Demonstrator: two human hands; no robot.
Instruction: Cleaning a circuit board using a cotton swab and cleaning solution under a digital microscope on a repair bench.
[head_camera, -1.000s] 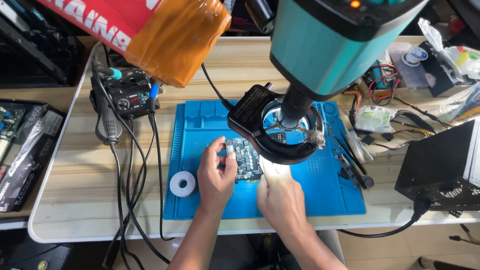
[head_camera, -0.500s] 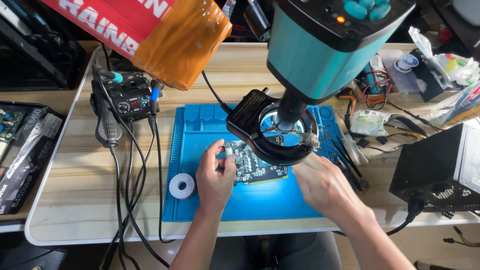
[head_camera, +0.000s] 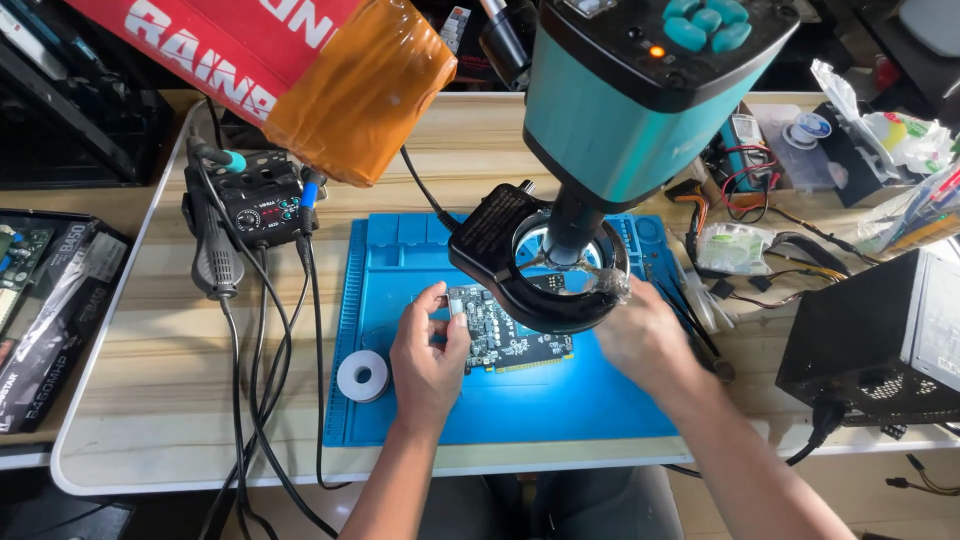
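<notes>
The left hand (head_camera: 425, 362) lies palm down on the blue mat (head_camera: 590, 400), thumb and fingers pinching the left edge of the board (head_camera: 505, 340). The board sits flat under the ring light (head_camera: 540, 265) (lit from above). The right hand (head_camera: 645, 335) reaches to the light's right rim; its grip cannot be told. A solder spool (head_camera: 362, 376) rests nearby on the wooden table (head_camera: 150, 400).

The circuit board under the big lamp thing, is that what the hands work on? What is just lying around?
In use: circuit board, left hand, right hand, ring light, blue mat.
Lying about: solder spool, soldering station, black box.
</notes>
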